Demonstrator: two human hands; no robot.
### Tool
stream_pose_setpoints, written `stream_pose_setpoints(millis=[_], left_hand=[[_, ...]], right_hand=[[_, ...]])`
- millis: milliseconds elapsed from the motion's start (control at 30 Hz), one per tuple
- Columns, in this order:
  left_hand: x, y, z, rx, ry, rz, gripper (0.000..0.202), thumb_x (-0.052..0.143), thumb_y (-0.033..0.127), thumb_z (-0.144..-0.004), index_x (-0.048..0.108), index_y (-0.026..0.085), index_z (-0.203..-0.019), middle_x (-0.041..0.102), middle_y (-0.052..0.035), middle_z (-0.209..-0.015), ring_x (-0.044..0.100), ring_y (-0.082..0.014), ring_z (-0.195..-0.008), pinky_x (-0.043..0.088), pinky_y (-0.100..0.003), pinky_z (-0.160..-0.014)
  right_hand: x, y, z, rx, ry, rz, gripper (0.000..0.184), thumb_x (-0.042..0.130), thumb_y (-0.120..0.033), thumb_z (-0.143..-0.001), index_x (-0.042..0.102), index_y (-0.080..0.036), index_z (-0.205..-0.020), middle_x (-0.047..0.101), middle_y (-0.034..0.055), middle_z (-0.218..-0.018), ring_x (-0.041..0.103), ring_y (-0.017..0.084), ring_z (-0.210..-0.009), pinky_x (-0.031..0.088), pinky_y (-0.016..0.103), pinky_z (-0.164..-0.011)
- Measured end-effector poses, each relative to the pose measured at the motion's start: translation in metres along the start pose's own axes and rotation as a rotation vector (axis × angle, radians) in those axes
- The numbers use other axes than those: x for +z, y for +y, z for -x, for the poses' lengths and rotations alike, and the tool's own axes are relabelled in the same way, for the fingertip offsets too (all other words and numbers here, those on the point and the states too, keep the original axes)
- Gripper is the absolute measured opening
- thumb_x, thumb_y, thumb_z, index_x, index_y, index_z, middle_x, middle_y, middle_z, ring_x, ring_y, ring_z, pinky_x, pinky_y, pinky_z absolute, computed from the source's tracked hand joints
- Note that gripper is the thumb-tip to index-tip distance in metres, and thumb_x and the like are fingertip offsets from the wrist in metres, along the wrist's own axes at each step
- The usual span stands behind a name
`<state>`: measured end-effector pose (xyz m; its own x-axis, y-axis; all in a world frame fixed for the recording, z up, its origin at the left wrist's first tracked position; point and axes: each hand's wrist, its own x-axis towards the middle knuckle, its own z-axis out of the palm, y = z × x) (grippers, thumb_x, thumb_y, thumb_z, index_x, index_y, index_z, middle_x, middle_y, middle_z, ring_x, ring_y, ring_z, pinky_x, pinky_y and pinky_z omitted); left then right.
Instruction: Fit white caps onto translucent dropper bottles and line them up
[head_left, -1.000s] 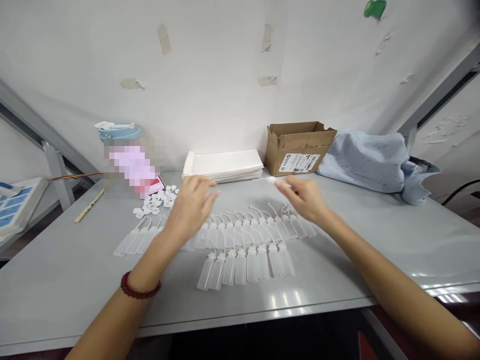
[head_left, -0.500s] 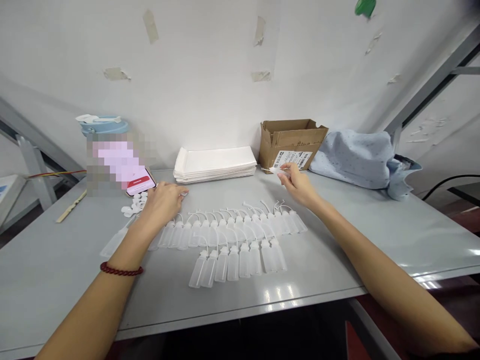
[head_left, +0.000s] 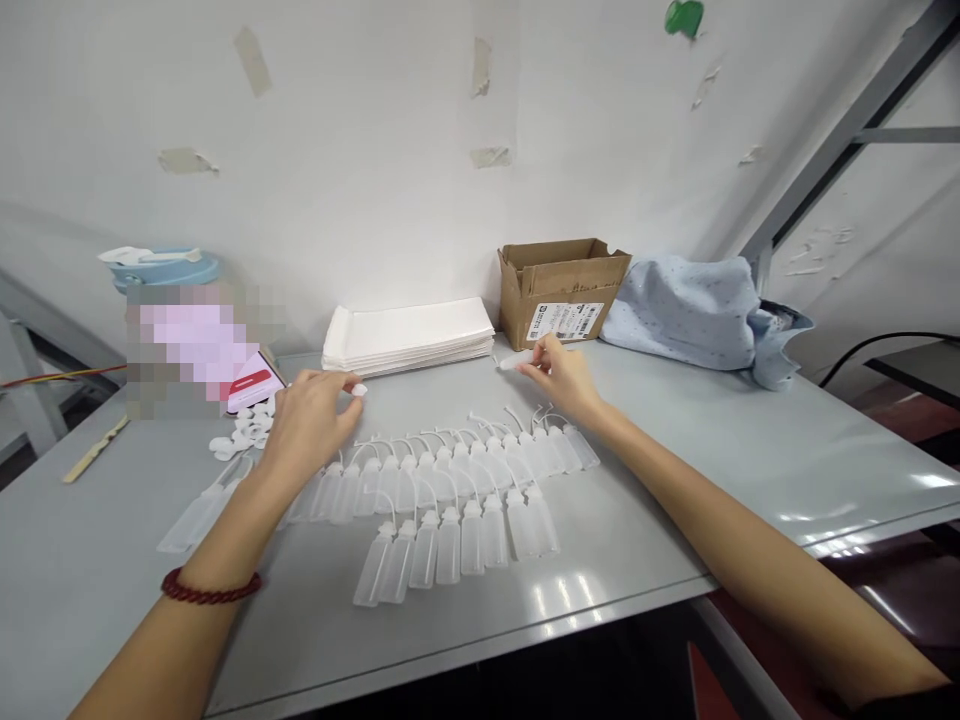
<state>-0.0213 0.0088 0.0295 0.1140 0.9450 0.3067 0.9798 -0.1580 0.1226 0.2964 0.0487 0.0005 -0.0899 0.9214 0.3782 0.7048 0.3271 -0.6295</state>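
My left hand, with a dark red beaded bracelet at the wrist, pinches a small white cap between thumb and fingers. Beside that hand lies a pile of loose white caps. My right hand is closed on a translucent white plastic piece with a narrow tip pointing left; my fingers hide part of it. Below both hands, small translucent bottles with thin tubes on top lie in a long back row and a shorter front row. More bottles lie partly behind my left forearm.
A stack of white paper sheets or envelopes lies by the wall. To its right stand an open cardboard box and a pale blue cloth. A phone, a blue lidded container and a wooden stick are at left.
The view has shifted slightly right. My right hand has come left and nearer, away from the box front, still holding the plastic piece. My left hand keeps its pinch on the cap.
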Motion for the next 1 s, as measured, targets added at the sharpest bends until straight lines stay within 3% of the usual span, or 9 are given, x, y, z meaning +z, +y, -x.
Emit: stream_pose_setpoints(millis=[167, 267, 400, 500, 567, 667, 833, 1000], left_hand=[[-0.006, 0.012, 0.004, 0.032, 0.053, 0.074, 0.028, 0.044, 0.032, -0.081, 0.062, 0.018, -0.098, 0.069, -0.0078, -0.101, 0.055, -0.0304, -0.100, 0.043, -0.041, -0.081], [-0.010, 0.021, 0.008, 0.021, 0.082, 0.144, 0.022, 0.047, 0.031, -0.080, 0.061, 0.020, -0.093, 0.069, -0.0058, -0.095, 0.057, -0.0281, -0.095, 0.044, -0.038, -0.076], [-0.015, 0.029, 0.011, -0.014, 0.108, 0.239, 0.020, 0.050, 0.029, -0.079, 0.061, 0.021, -0.092, 0.068, -0.0042, -0.091, 0.058, -0.0250, -0.092, 0.045, -0.032, -0.068], [-0.018, 0.031, 0.012, -0.064, 0.103, 0.268, 0.019, 0.053, 0.030, -0.078, 0.063, 0.022, -0.092, 0.068, -0.0017, -0.092, 0.059, -0.0208, -0.080, 0.045, -0.030, -0.066], [-0.021, 0.031, 0.013, -0.091, 0.079, 0.272, 0.019, 0.053, 0.031, -0.079, 0.063, 0.023, -0.092, 0.067, 0.0003, -0.092, 0.057, -0.0173, -0.070, 0.045, -0.029, -0.066], [-0.025, 0.034, 0.015, -0.089, 0.031, 0.285, 0.019, 0.052, 0.033, -0.081, 0.062, 0.023, -0.093, 0.066, 0.0024, -0.092, 0.054, -0.0139, -0.061, 0.044, -0.029, -0.067], [-0.030, 0.038, 0.015, -0.135, -0.007, 0.298, 0.018, 0.053, 0.032, -0.080, 0.062, 0.023, -0.092, 0.066, 0.0016, -0.092, 0.053, -0.0137, -0.060, 0.043, -0.031, -0.068], [-0.026, 0.037, 0.014, -0.147, 0.020, 0.319, 0.021, 0.053, 0.035, -0.077, 0.064, 0.022, -0.091, 0.067, -0.0003, -0.091, 0.052, -0.0136, -0.057, 0.043, -0.030, -0.064]], right_hand=[[-0.017, -0.002, -0.002, -0.014, -0.078, 0.021, 0.018, 0.053, -0.028, -0.082, 0.040, -0.021, -0.071, 0.062, -0.0002, -0.062, 0.053, 0.013, -0.056, 0.036, 0.026, -0.059], [-0.045, -0.009, -0.001, -0.030, -0.254, 0.084, 0.016, 0.056, -0.027, -0.080, 0.048, -0.019, -0.069, 0.066, 0.0023, -0.062, 0.055, 0.014, -0.056, 0.037, 0.026, -0.057], [-0.084, -0.018, 0.004, 0.073, -0.548, 0.145, 0.010, 0.056, -0.028, -0.079, 0.059, -0.019, -0.076, 0.068, 0.0022, -0.067, 0.058, 0.015, -0.061, 0.036, 0.025, -0.053], [-0.098, -0.018, 0.008, 0.048, -0.589, 0.150, 0.018, 0.058, -0.033, -0.079, 0.067, -0.020, -0.086, 0.068, 0.0027, -0.074, 0.059, 0.016, -0.065, 0.038, 0.026, -0.055], [-0.102, -0.017, 0.010, 0.025, -0.581, 0.166, 0.024, 0.060, -0.039, -0.077, 0.069, -0.021, -0.090, 0.069, 0.0040, -0.079, 0.060, 0.018, -0.069, 0.040, 0.028, -0.058], [-0.102, -0.018, 0.015, 0.050, -0.700, 0.204, 0.032, 0.067, -0.043, -0.071, 0.070, -0.023, -0.096, 0.068, 0.0050, -0.082, 0.061, 0.021, -0.072, 0.042, 0.030, -0.060], [-0.101, -0.025, 0.025, 0.148, -0.835, 0.291, 0.053, 0.076, -0.036, -0.057, 0.065, -0.027, -0.108, 0.066, 0.0059, -0.092, 0.062, 0.026, -0.079, 0.043, 0.031, -0.060], [-0.094, -0.031, 0.032, 0.175, -0.882, 0.348, 0.053, 0.076, -0.029, -0.053, 0.062, -0.026, -0.104, 0.065, 0.0055, -0.092, 0.062, 0.025, -0.073, 0.041, 0.030, -0.054]])
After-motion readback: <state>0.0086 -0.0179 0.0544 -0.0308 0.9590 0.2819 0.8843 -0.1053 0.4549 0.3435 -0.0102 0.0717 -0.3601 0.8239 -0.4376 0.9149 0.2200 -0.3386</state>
